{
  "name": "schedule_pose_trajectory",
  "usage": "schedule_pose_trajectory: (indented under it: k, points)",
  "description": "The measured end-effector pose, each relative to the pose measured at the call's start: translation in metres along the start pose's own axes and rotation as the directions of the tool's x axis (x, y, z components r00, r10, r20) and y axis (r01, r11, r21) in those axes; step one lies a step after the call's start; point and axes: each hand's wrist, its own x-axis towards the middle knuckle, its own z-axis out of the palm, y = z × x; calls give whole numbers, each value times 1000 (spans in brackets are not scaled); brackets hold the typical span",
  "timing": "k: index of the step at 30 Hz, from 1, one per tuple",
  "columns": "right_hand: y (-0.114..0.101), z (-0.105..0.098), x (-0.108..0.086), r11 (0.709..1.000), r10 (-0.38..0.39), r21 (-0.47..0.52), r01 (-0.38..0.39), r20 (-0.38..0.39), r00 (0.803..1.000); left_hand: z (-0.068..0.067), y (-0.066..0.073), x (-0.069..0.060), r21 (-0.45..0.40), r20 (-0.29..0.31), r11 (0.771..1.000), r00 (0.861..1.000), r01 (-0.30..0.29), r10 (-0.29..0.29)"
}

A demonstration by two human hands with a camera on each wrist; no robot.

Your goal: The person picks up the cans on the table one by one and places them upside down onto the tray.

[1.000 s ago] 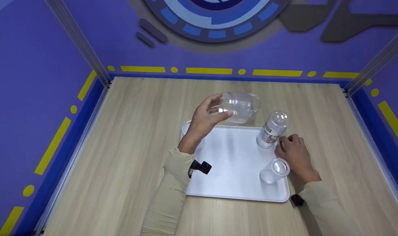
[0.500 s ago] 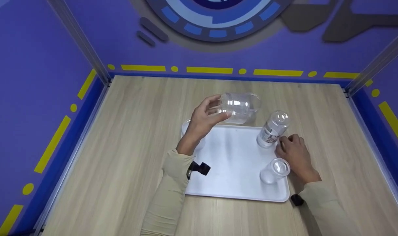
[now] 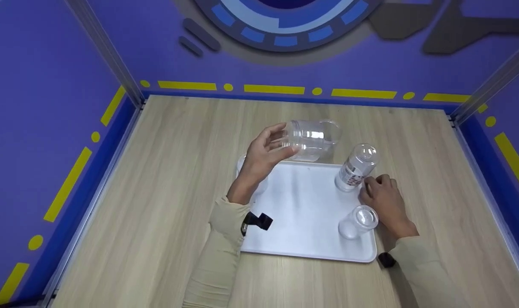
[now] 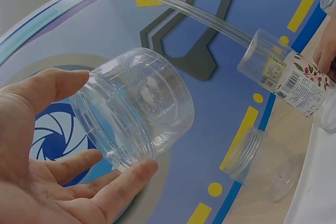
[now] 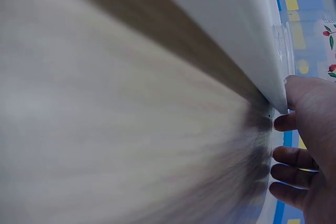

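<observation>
My left hand point(image 3: 259, 156) grips a clear plastic jar point(image 3: 308, 139) by its rim, above the tray's far edge. The jar lies sideways in the air, mouth toward the palm; in the left wrist view nothing shows inside it. At the right edge of the white tray point(image 3: 302, 209), my right hand point(image 3: 385, 205) pinches the rim, thumb point(image 5: 299, 90) at the edge and curled fingers below. Close to that hand stands an upside-down clear jar with a floral label point(image 3: 355, 169). A plain clear jar point(image 3: 358, 222) stands upside down at the tray's near right.
Another clear jar point(image 4: 262, 163) is on the table beyond the tray, partly behind the held one. A further transparent jar point(image 3: 261, 187) at the tray's left is mostly hidden by the left wrist. Blue-purple panels point(image 3: 281, 72) bound the wooden table point(image 3: 178, 171).
My left hand and the jar have shifted very slightly left. The right hand keeps its place at the tray's edge, and the other jars stay put.
</observation>
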Motion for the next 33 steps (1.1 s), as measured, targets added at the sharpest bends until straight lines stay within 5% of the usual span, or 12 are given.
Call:
schedule_pose_trajectory:
  k: [33]
  points:
    - [5,-4,1,998,-5,59,5,7,1000,-15,3,-23,-23,-21,1000,1000,14,-14]
